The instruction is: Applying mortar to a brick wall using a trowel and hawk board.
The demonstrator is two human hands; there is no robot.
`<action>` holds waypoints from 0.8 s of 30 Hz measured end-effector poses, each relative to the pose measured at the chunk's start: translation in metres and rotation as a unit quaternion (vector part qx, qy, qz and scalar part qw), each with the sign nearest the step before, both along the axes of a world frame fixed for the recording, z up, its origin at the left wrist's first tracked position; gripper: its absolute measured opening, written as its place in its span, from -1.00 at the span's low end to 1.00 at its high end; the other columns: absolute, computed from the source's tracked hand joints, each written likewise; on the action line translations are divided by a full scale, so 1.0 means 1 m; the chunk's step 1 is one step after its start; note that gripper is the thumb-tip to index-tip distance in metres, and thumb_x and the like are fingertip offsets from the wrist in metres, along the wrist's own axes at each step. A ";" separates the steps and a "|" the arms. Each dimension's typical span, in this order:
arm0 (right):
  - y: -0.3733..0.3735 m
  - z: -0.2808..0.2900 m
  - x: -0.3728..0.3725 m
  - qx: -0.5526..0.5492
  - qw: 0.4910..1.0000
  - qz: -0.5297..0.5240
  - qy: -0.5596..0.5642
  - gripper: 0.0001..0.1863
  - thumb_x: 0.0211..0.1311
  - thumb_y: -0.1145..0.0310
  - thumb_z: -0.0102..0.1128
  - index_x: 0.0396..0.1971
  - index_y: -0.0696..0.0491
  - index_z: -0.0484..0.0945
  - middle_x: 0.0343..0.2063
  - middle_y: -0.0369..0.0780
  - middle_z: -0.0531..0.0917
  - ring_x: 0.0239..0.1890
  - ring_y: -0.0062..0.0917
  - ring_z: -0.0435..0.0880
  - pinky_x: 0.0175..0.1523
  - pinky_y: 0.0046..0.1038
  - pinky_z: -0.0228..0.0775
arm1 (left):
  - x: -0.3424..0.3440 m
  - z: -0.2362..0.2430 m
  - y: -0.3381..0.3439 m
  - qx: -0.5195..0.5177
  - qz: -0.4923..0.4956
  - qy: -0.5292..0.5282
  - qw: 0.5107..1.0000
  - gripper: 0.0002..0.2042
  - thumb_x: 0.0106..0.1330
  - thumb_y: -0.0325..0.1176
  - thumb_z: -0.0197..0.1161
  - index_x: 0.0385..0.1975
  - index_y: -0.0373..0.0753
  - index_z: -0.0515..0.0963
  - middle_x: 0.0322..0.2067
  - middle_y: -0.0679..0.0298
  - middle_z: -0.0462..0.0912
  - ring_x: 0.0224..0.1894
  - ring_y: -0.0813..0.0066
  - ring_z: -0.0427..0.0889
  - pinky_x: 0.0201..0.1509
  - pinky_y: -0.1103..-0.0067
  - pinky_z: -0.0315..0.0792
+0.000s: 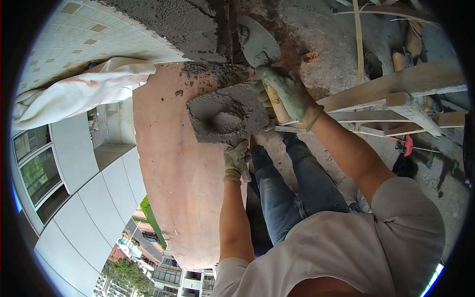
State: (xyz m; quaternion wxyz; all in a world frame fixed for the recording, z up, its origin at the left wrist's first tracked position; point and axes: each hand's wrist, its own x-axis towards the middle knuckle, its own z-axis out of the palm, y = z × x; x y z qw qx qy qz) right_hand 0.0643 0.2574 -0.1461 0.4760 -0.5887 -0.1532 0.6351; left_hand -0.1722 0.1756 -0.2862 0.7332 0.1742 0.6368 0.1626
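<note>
My left hand (235,159), in a pale green work glove, is closed at the near edge of a mortar hawk (198,129), its grip mostly hidden. Wet grey mortar (247,101) covers the hawk, with a rounded hollow in it. My right hand (288,91), gloved too, wraps round the wooden handle of a trowel (262,42). The trowel's rounded blade points away from me, beyond the hawk's far right corner, and is smeared with mortar. Just left of the blade, fresh mortar (183,27) coats the top of a tiled wall (106,24).
A reddish board (173,163) lies under the hawk, with mortar crumbs at its far end. White cloth (84,91) drapes at the left, above a building facade and a deep drop to the street. Wooden beams (391,86) stand close at my right, over a rough concrete floor (321,44).
</note>
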 end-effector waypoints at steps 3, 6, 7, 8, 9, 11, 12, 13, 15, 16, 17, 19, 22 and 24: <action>-0.049 -0.034 -0.012 -0.020 0.995 0.004 -0.095 -0.72 0.32 0.13 0.16 -0.26 0.06 0.60 -0.39 -0.26 0.66 -0.43 -0.63 0.63 -0.34 -0.49 0.52 | 0.022 -0.003 0.012 -0.010 -0.013 -0.036 0.999 -0.86 0.15 -0.31 0.36 -0.42 -0.20 0.56 -0.61 0.33 0.53 -0.69 0.51 0.46 -0.60 0.55 0.39; -0.068 -0.054 -0.005 0.066 0.874 0.249 -0.411 -0.75 0.30 0.21 0.20 -0.31 0.12 0.59 -0.49 -0.22 0.63 -0.44 -0.68 0.60 -0.39 -0.49 0.46 | 0.043 0.009 0.028 0.024 -0.015 -0.046 0.999 -0.88 0.17 -0.34 0.34 -0.44 -0.21 0.56 -0.61 0.32 0.53 -0.69 0.49 0.47 -0.62 0.53 0.37; -0.075 -0.046 -0.004 0.062 0.925 0.174 -0.333 -0.75 0.29 0.22 0.20 -0.31 0.14 0.59 -0.52 -0.18 0.63 -0.45 -0.62 0.61 -0.37 -0.43 0.46 | 0.041 0.005 0.026 0.008 0.008 -0.077 0.997 -0.91 0.20 -0.38 0.31 -0.42 -0.22 0.58 -0.62 0.32 0.52 -0.69 0.48 0.47 -0.63 0.53 0.37; -0.081 -0.032 -0.004 0.051 0.962 0.092 -0.251 -0.75 0.28 0.24 0.20 -0.32 0.15 0.59 -0.55 -0.14 0.62 -0.46 -0.56 0.63 -0.35 -0.38 0.45 | 0.042 0.010 0.025 0.006 0.008 -0.076 0.997 -0.91 0.20 -0.38 0.31 -0.42 -0.22 0.58 -0.62 0.32 0.52 -0.69 0.48 0.47 -0.63 0.53 0.37; -0.083 -0.033 0.005 0.084 0.942 0.126 -0.299 -0.71 0.27 0.20 0.19 -0.30 0.16 0.59 -0.52 -0.08 0.64 -0.47 -0.35 0.65 -0.32 -0.31 0.44 | 0.043 0.014 0.026 0.025 0.002 -0.060 0.998 -0.91 0.20 -0.37 0.31 -0.39 -0.22 0.58 -0.61 0.34 0.52 -0.68 0.49 0.47 -0.62 0.54 0.38; -0.083 -0.023 0.014 0.074 0.915 0.199 -0.343 -0.70 0.26 0.18 0.19 -0.28 0.15 0.60 -0.50 -0.06 0.64 -0.46 -0.28 0.65 -0.30 -0.29 0.44 | 0.044 0.027 0.028 0.047 -0.005 -0.044 0.998 -0.90 0.20 -0.37 0.31 -0.36 -0.22 0.58 -0.61 0.35 0.51 -0.67 0.50 0.47 -0.61 0.55 0.40; -0.082 -0.020 0.019 0.064 0.880 0.270 -0.386 -0.69 0.25 0.17 0.19 -0.26 0.14 0.60 -0.48 -0.03 0.65 -0.45 -0.20 0.65 -0.29 -0.26 0.45 | 0.044 0.034 0.030 0.047 0.000 -0.042 0.998 -0.91 0.18 -0.40 0.29 -0.39 -0.24 0.57 -0.60 0.36 0.50 -0.65 0.55 0.46 -0.62 0.57 0.37; -0.085 -0.025 0.025 0.106 0.837 0.283 -0.455 -0.69 0.24 0.17 0.22 -0.25 0.13 0.60 -0.48 -0.03 0.65 -0.44 -0.17 0.66 -0.30 -0.25 0.46 | 0.043 0.039 0.031 0.048 0.005 -0.040 0.998 -0.93 0.16 -0.43 0.28 -0.41 -0.25 0.56 -0.60 0.37 0.49 -0.63 0.59 0.45 -0.63 0.60 0.35; -0.082 -0.016 0.030 0.124 0.828 0.290 -0.463 -0.69 0.23 0.16 0.22 -0.24 0.12 0.61 -0.48 -0.03 0.65 -0.42 -0.16 0.66 -0.29 -0.24 0.47 | 0.038 0.046 0.030 0.051 0.012 -0.045 0.998 -0.93 0.16 -0.42 0.29 -0.41 -0.23 0.57 -0.60 0.38 0.49 -0.64 0.58 0.44 -0.63 0.60 0.35; -0.078 -0.009 0.032 0.139 0.818 0.297 -0.473 -0.68 0.23 0.15 0.21 -0.23 0.11 0.62 -0.48 -0.02 0.65 -0.40 -0.14 0.66 -0.27 -0.23 0.49 | 0.035 0.048 0.029 0.053 0.018 -0.053 0.997 -0.93 0.16 -0.40 0.30 -0.41 -0.21 0.58 -0.60 0.38 0.48 -0.64 0.58 0.43 -0.63 0.61 0.35; -0.071 0.005 0.034 0.154 0.770 0.344 -0.515 -0.68 0.24 0.16 0.21 -0.19 0.10 0.63 -0.51 -0.04 0.65 -0.42 -0.16 0.67 -0.27 -0.24 0.51 | 0.033 0.051 0.028 0.053 0.016 -0.053 0.997 -0.93 0.16 -0.40 0.30 -0.41 -0.21 0.58 -0.60 0.38 0.48 -0.64 0.58 0.43 -0.63 0.61 0.35; -0.074 -0.001 0.039 0.144 0.729 0.366 -0.560 -0.69 0.18 0.19 0.28 -0.18 0.07 0.63 -0.44 -0.08 0.66 -0.39 -0.21 0.66 -0.26 -0.29 0.51 | 0.028 0.055 0.023 0.084 0.001 -0.031 0.996 -0.87 0.19 -0.32 0.31 -0.45 -0.24 0.61 -0.66 0.33 0.52 -0.66 0.54 0.48 -0.61 0.54 0.39; -0.073 0.009 0.047 0.237 0.608 0.377 -0.658 -0.67 0.04 0.25 0.36 -0.18 0.04 0.62 -0.32 -0.15 0.66 -0.33 -0.26 0.64 -0.22 -0.33 0.50 | -0.014 0.016 0.005 0.251 -0.210 0.144 0.934 -0.81 0.22 -0.22 0.30 -0.46 -0.21 0.66 -0.68 0.22 0.58 -0.65 0.37 0.58 -0.55 0.45 0.44; -0.068 0.025 0.058 0.320 0.524 0.357 -0.704 -0.65 -0.02 0.27 0.38 -0.18 0.04 0.62 -0.27 -0.18 0.66 -0.29 -0.28 0.63 -0.19 -0.33 0.50 | -0.025 0.049 0.011 0.416 -0.279 0.179 0.847 -0.81 0.21 -0.16 0.30 -0.45 -0.13 0.69 -0.57 0.15 0.65 -0.53 0.23 0.66 -0.47 0.39 0.49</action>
